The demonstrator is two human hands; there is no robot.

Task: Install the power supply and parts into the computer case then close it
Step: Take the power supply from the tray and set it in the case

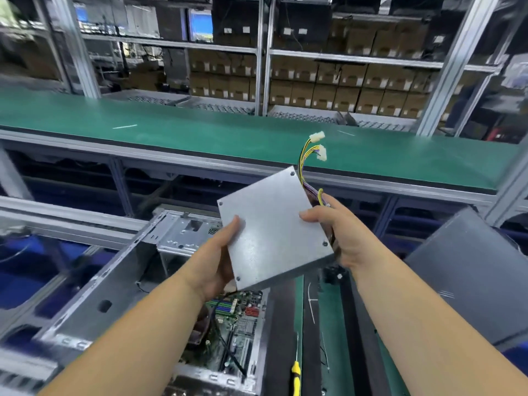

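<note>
A silver metal power supply [271,224] is held in the air above the open computer case [137,270]. My left hand [220,258] grips its lower left edge and my right hand [340,232] grips its right side. A bundle of yellow, purple and black cables [307,164] with white connectors [319,145] sticks up from its far right corner. The case lies on its side below, with a green motherboard [240,318] visible inside, partly hidden by my left forearm.
A yellow-handled screwdriver [296,375] lies right of the case on the bench. A grey case side panel [471,270] leans at the right. A long green conveyor belt [200,130] runs across behind, with shelves of cardboard boxes [357,90] beyond it.
</note>
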